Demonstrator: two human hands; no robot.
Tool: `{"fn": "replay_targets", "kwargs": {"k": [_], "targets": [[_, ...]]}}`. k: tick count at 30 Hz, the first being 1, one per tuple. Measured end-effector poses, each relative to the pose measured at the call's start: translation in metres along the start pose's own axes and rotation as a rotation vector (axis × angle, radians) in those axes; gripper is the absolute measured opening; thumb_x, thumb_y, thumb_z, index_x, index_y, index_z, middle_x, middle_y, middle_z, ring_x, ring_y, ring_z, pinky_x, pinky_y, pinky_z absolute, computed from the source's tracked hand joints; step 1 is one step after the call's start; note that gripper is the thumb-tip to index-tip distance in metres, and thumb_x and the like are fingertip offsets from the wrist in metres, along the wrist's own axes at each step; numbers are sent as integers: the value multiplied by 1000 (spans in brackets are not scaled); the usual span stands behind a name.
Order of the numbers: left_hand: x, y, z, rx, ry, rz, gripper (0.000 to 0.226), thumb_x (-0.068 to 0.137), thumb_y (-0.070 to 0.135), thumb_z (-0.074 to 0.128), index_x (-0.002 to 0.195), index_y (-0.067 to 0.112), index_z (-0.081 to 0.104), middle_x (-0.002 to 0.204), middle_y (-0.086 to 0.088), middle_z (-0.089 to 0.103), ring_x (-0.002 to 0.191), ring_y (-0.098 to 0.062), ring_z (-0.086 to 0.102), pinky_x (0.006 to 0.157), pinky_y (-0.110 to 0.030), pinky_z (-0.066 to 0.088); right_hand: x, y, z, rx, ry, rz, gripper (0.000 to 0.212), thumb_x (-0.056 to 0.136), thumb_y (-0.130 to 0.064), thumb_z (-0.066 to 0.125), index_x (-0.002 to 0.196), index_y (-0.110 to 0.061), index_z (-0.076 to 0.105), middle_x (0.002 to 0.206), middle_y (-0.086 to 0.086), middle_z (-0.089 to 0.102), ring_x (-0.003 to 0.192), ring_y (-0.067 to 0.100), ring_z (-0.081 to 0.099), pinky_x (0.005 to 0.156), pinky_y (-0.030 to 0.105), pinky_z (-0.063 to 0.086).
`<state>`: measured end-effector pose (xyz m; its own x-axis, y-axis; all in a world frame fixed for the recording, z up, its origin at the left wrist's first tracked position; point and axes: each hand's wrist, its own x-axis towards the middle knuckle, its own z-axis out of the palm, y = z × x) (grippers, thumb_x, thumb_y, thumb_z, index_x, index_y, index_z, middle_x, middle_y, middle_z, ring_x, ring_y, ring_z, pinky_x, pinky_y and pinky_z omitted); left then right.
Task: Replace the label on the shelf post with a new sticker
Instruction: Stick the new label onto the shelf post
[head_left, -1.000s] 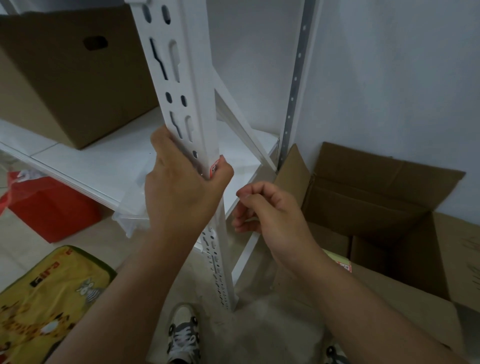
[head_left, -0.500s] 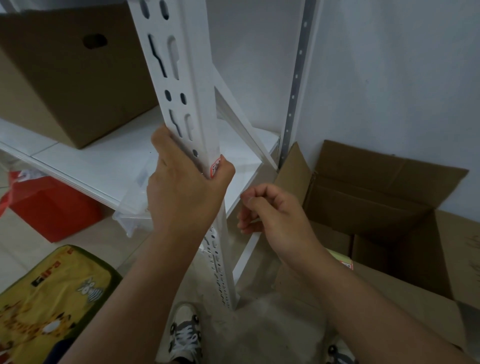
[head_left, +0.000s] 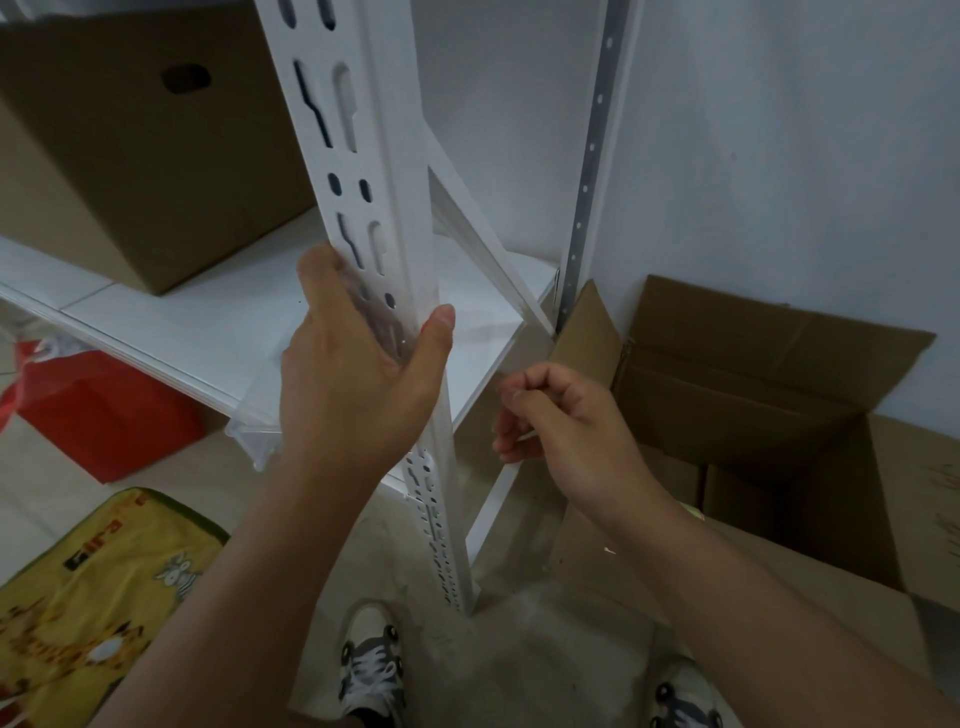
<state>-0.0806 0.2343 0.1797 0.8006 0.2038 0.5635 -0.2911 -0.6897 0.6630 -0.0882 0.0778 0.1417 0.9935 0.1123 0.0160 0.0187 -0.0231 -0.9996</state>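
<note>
The white slotted shelf post (head_left: 358, 156) rises through the middle of the head view. My left hand (head_left: 358, 374) grips it at shelf height, fingers round the left side and thumb pressed flat on the right front edge. Just a thin red sliver of the label (head_left: 425, 327) peeks out beside the thumb; the rest is hidden. To the right and a little lower, my right hand (head_left: 566, 421) hovers clear of the post. Its fingers are curled with the thumb against the forefinger, and I see nothing in it.
A closed cardboard box (head_left: 130, 156) sits on the white shelf (head_left: 182, 332), with a clear plastic tub (head_left: 254, 441) at the shelf's edge. An open cardboard box (head_left: 779, 426) stands on the floor at right. A red bag (head_left: 98, 410) and a yellow mat (head_left: 98, 597) lie at left.
My left thumb has slid up over the red label, so less of it shows. My right hand has stayed close by, shifting only slightly.
</note>
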Motion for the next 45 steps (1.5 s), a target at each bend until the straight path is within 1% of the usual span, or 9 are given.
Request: {"fn": "replay_targets", "kwargs": {"k": [5, 10, 18, 22, 27, 33, 36, 40, 45], "targets": [[5, -1, -7, 8, -74, -19, 62, 78, 51, 73, 112, 26, 27, 87, 22, 46, 74, 1, 54, 64, -16, 44, 1, 2, 0, 3, -10, 2, 13, 96, -11, 51, 91, -8, 63, 69, 2, 64, 63, 13, 62, 62, 25, 55], [9, 1, -10, 57, -82, -26, 61, 77, 49, 74, 109, 26, 26, 81, 21, 44, 70, -12, 56, 70, -32, 53, 2, 4, 3, -19, -47, -6, 12, 96, -9, 51, 92, -9, 62, 71, 3, 64, 64, 14, 62, 61, 22, 54], [12, -2, -13, 91, -105, 16, 62, 77, 54, 71, 108, 24, 26, 81, 13, 50, 68, -12, 59, 67, -34, 56, 2, 12, 6, -179, -64, -111, 11, 95, -18, 52, 94, -18, 63, 75, -4, 65, 69, 9, 63, 65, 19, 52], [10, -6, -16, 27, -182, -11, 72, 71, 63, 67, 118, 21, 32, 98, 11, 53, 87, -16, 63, 73, -31, 56, 9, 2, 23, -121, -31, -182, 18, 99, -32, 44, 100, -29, 62, 83, -9, 65, 82, 3, 63, 73, 15, 52], [5, -8, -19, -67, -175, 18, 71, 77, 56, 68, 130, 19, 37, 119, 8, 62, 99, -16, 69, 77, -37, 61, 22, -16, 44, 97, 0, -145, 29, 97, -43, 40, 83, -45, 65, 82, -28, 67, 88, -6, 63, 74, 12, 50], [8, -9, -21, -114, -187, 7, 70, 75, 55, 72, 127, 22, 38, 117, 9, 67, 95, -10, 71, 75, -36, 62, 36, -16, 48, 455, -175, -28, 32, 97, -28, 47, 75, -18, 67, 77, -5, 72, 77, 6, 69, 81, 27, 56], [8, -11, -22, -138, -208, -3, 72, 73, 53, 74, 128, 25, 37, 117, 10, 65, 96, -9, 70, 76, -36, 61, 39, -14, 48, 504, -182, -22, 35, 99, -23, 46, 72, -15, 66, 71, -4, 70, 71, 6, 68, 75, 26, 56], [6, -13, -23, -113, -225, 13, 74, 76, 52, 71, 135, 25, 34, 126, 6, 63, 103, -13, 68, 81, -39, 61, 38, -12, 49, 536, -196, -28, 27, 88, -34, 51, 79, -10, 62, 72, -4, 69, 73, 6, 67, 74, 23, 55], [7, -13, -24, -104, -217, 40, 76, 75, 50, 73, 136, 27, 34, 120, 18, 60, 99, -11, 70, 78, -34, 61, 41, -12, 50, 472, -147, -55, 36, 80, -42, 53, 81, -7, 62, 78, 2, 67, 79, 13, 67, 81, 28, 56]]}}
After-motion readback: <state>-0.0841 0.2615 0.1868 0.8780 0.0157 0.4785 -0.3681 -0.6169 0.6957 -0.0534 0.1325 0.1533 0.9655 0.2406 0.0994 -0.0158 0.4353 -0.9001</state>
